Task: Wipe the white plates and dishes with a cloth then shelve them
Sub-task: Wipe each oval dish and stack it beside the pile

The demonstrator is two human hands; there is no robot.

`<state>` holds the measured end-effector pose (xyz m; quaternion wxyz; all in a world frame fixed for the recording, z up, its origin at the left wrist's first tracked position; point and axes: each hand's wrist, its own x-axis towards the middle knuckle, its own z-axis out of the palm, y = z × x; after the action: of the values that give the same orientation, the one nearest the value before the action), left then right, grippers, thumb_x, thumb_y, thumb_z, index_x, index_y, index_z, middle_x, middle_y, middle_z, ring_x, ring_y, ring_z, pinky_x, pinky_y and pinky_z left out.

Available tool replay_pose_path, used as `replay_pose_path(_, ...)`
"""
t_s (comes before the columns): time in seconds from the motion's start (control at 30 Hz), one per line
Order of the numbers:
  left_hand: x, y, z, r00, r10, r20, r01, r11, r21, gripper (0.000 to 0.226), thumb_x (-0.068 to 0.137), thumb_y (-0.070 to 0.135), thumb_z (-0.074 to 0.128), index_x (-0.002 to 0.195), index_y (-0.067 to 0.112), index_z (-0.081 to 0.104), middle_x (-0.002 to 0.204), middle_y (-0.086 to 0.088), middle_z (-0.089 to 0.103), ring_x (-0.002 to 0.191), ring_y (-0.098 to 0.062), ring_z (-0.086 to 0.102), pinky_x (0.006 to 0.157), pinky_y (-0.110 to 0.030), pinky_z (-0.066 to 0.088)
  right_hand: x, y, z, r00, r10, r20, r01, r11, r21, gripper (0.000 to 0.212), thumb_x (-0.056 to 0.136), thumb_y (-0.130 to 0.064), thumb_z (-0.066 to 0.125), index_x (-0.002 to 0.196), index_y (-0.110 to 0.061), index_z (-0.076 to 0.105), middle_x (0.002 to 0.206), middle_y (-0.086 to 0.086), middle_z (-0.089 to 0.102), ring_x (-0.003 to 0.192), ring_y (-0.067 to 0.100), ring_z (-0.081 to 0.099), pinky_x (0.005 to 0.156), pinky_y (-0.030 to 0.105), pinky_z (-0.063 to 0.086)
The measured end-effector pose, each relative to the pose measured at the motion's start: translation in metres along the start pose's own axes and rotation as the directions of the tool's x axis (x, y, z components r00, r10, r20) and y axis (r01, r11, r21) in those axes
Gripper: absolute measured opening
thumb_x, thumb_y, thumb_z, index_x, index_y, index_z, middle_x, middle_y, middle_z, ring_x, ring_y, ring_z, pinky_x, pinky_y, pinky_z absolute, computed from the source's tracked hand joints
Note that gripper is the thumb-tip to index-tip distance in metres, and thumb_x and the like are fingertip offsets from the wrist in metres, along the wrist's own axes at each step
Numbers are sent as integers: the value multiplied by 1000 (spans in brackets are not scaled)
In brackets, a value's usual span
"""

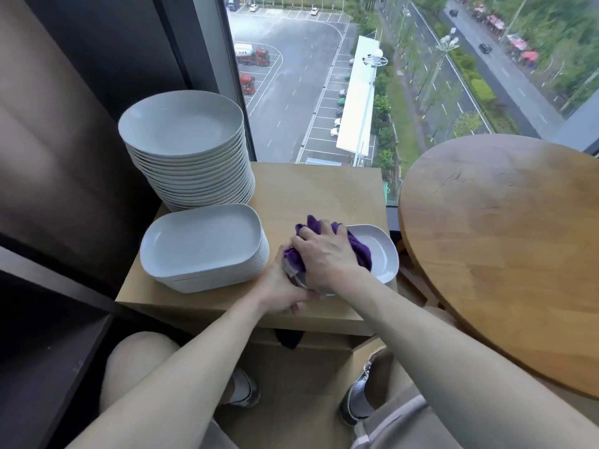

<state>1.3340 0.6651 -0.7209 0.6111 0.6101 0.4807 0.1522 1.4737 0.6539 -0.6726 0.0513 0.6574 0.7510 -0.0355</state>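
- Two stacks of white ware occupy the left half of the wooden stand: the round plate stack at the far left corner, and the rectangular dish stack just in front of it, along the left edge.
- Dark shelving runs down the left border of the view. Its contents are not visible, and whether it is the shelf meant for the plates cannot be told.
- Left hand: positioned at the near edge of the stand, at the near-left end of the single dish. It appears to pinch that rim to steady the dish. The right wrist covers most of its fingers, so the exact hold is uncertain.
- Right hand: on top of the dish, fingers bent over the bunched purple cloth, gripping it and pressing it into the dish.
- Single dish: lies at the right of the stand top, near the right edge, well apart from the stacks. Its long axis appears to run from the near edge toward the far right corner.
- Key relation: the uncovered part of the dish lies to the right of and beyond the cloth, so the wipe likely needs to travel along the long axis, away from the left hand.
- Hidden: the near-left half of the dish, under both hands and the cloth.
- Round wooden table: stands to the right, cut off by the frame.
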Motion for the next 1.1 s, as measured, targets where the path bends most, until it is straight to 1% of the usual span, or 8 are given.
replay_pose_path(0.1,2,-6,0,1000,17,-10,-17,1000,-4,100,68,2,91,140,39,33,85,2,71,57,-27,63,50,-47,56,-3,-2,-4,999,-41,34,40,998,50,46,83,-40,67,125,-27,54,122,-7,53,120,31,41,90,48,32)
replay_pose_path(0.23,0,-6,-2,999,45,15,-46,998,39,115,66,16,88,149,55,18,108,-2,70,62,-15,65,45,-34,51,-19,6,-7,989,-131,70,121,985,126,44,79,-46,73,117,-29,57,115,-10,50,115,24,38,83,42,26)
replay_pose_path(0.33,-2,0,0,1000,-24,17,24,1000,-19,108,76,11,84,148,60,21,94,-7,67,55,-18,55,47,-32,47,-31,12,-3,987,-136,80,125,984,127,34,87,-45,65,118,-30,61,117,-8,52,117,27,39,87,43,29)
replay_pose_path(0.4,-5,2,0,999,-31,34,32,998,-47,105,83,1,80,146,62,22,88,-4,67,54,-14,57,50,-32,49,-35,20,-4,990,-104,99,92,988,122,34,89,-47,63,119,-32,62,121,-7,52,117,28,40,85,42,26)
replay_pose_path(0.5,-6,2,0,999,-15,36,16,999,-31,115,75,6,92,147,61,22,95,5,75,67,-7,70,50,-34,54,-42,39,-10,984,-29,176,8,993,120,34,91,-50,61,120,-32,64,123,-5,52,116,28,41,86,43,27)
replay_pose_path(0.73,-2,3,-2,1000,-21,0,21,1000,6,125,66,14,99,150,62,20,105,-15,74,53,-20,58,51,-36,55,-48,94,-25,934,227,275,-246,968,37,18,85,-21,56,100,-26,64,106,-5,49,103,26,38,86,45,34)
replay_pose_path(0.97,-3,3,0,1000,-29,-8,29,999,23,127,68,13,98,152,61,16,108,-17,74,54,-24,59,51,-36,57,-21,81,-22,935,286,210,-299,954,29,16,92,-22,52,105,-19,61,115,3,52,115,36,42,88,48,31)
replay_pose_path(1.1,-3,3,1,1000,-19,7,19,1000,-9,125,71,7,95,154,57,16,110,-13,72,49,-16,60,47,-32,54,-5,73,-22,935,276,221,-285,959,9,29,88,-19,54,116,-21,61,126,5,52,119,39,40,90,50,34)
